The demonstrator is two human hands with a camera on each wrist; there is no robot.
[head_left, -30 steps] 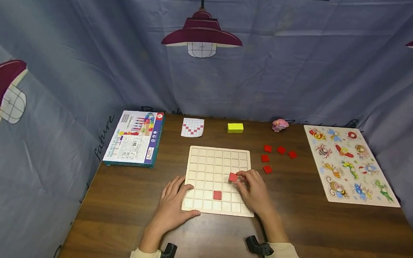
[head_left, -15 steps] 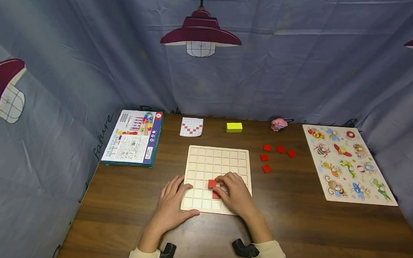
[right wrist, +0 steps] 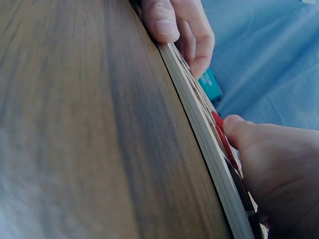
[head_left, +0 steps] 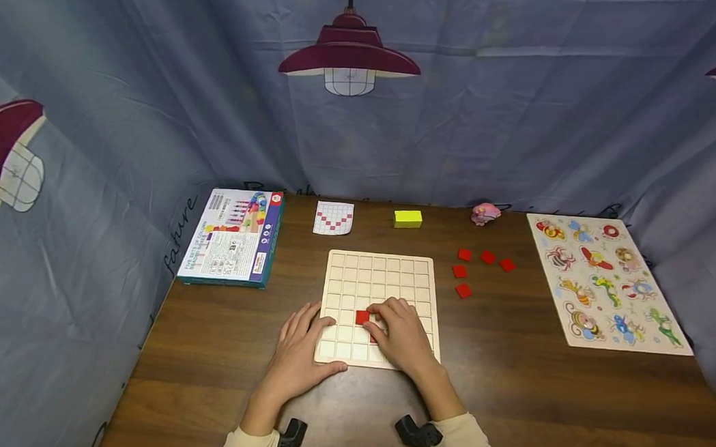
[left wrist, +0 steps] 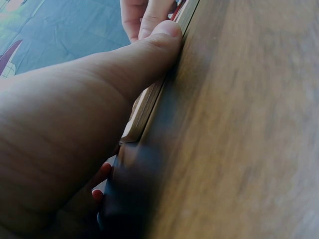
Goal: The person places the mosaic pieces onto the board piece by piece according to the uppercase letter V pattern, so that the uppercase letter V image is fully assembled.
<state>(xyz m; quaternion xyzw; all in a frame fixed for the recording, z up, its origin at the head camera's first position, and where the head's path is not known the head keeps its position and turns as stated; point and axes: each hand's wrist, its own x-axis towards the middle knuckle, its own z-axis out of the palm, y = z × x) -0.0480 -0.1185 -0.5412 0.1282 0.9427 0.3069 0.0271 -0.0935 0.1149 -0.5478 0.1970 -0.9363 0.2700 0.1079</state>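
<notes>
A pale wooden board [head_left: 381,267] divided into square cells lies flat in the middle of the table. My right hand [head_left: 405,336] pinches a red square tile [head_left: 362,317] between thumb and fingertips, right at a cell left of the board's centre. Just under that hand, a second red tile [head_left: 373,339] sits in a cell, mostly hidden by the thumb. At the board's front left corner rests my left hand [head_left: 297,353], fingers stretched along the left edge and thumb by the front edge. In the right wrist view, the right thumb [right wrist: 238,128] touches red at the board's surface.
Several loose red tiles [head_left: 463,291] lie right of the board. Behind it are a small grid pattern card [head_left: 334,218], a yellow block [head_left: 407,219] and a pink figurine [head_left: 486,214]. A boxed set [head_left: 230,237] lies left, an insect picture board [head_left: 607,283] right.
My right hand has carried the red tile left across the board and down to a cell just up and left of the other tile. The left hand stays at the corner.
</notes>
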